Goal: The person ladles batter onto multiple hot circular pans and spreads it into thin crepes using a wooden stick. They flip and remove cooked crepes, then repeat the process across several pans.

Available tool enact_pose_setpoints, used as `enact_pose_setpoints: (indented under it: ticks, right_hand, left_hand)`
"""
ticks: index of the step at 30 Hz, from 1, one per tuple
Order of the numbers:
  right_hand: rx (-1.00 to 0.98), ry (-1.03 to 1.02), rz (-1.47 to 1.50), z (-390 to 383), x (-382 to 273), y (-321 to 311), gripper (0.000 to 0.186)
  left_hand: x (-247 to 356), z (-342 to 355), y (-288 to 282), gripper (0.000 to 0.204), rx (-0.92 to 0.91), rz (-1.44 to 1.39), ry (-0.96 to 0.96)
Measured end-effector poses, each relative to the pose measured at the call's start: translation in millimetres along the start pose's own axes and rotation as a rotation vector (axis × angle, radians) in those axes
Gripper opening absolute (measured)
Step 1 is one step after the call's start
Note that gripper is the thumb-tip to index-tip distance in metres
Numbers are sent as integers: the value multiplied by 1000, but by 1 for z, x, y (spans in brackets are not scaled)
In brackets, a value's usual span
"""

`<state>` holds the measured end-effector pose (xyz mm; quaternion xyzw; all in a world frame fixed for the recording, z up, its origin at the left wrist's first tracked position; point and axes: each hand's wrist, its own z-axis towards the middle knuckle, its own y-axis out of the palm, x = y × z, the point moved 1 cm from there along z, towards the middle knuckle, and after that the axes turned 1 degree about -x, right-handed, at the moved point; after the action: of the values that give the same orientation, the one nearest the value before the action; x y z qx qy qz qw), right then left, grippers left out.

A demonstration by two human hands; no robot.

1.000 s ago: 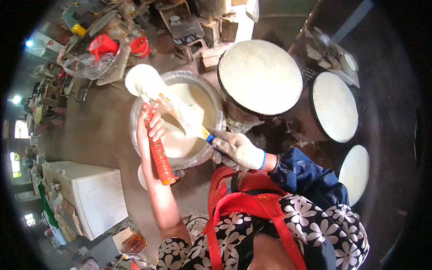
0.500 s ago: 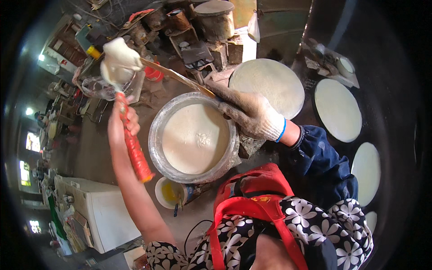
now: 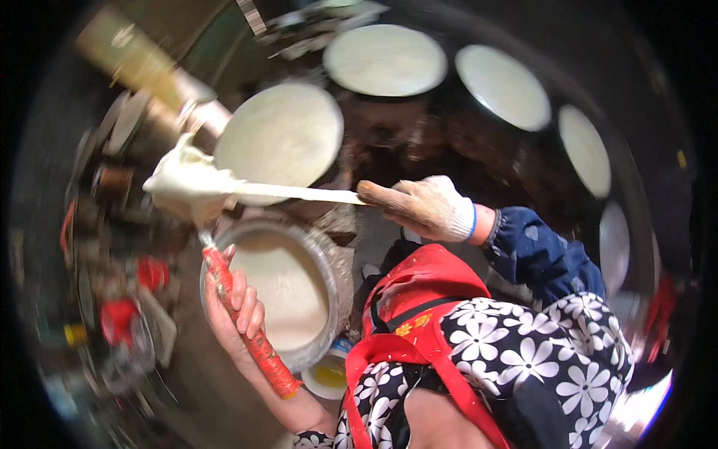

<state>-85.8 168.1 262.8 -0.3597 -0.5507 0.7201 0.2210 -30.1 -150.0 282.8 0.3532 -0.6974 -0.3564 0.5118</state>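
Note:
My bare left hand (image 3: 235,299) grips the red wrapped handle (image 3: 269,359) of a ladle, whose head is heaped with pale batter (image 3: 183,179). My gloved right hand (image 3: 419,209) is closed on a pale flat stick (image 3: 299,191), its far end touching that batter. Beneath the ladle sits a wide metal pot (image 3: 265,284) of batter, beside a bowl holding yellow liquid (image 3: 329,374). The loaded ladle hangs over the lower-left edge of the closest round, pale-coated plate (image 3: 277,131).
More coated round plates (image 3: 385,60) curve around to the right, among them one (image 3: 501,86) and another (image 3: 583,150), over dark, rough brickwork (image 3: 404,135). Blurred red containers (image 3: 120,320) stand at the lower left. A pale board (image 3: 134,52) leans at the upper left.
The view has swung toward the plates, which now span the top. The batter-laden ladle and stick have moved from over the pot and clutter to the closest plate's edge.

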Motion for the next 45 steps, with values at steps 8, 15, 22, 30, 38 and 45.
enact_pose_setpoints:
  ticks: [8, 15, 22, 30, 38, 45]
  right_hand:
    - [234, 419, -363, -134, 26, -37, 45]
    - [283, 720, -665, -230, -6, -42, 52]
    - [176, 984, -893, -304, -54, -26, 52]
    - [50, 1411, -1049, -342, -149, 49, 58]
    - [37, 2058, -655, -328, -224, 109, 53]
    - [61, 2272, -244, -288, -235, 127, 55]
  left_hand:
    - [-77, 88, 56, 50, -361, -222, -800]
    - [-162, 138, 79, 50, -342, -282, -1365]
    - [-234, 147, 88, 56, -372, -546, -1773]
    - [-312, 171, 142, 54, -214, -325, -2054]
    - [-446, 134, 216, 48, -155, 52, -2420]
    - [-550, 63, 289, 33, -401, 373, -2582]
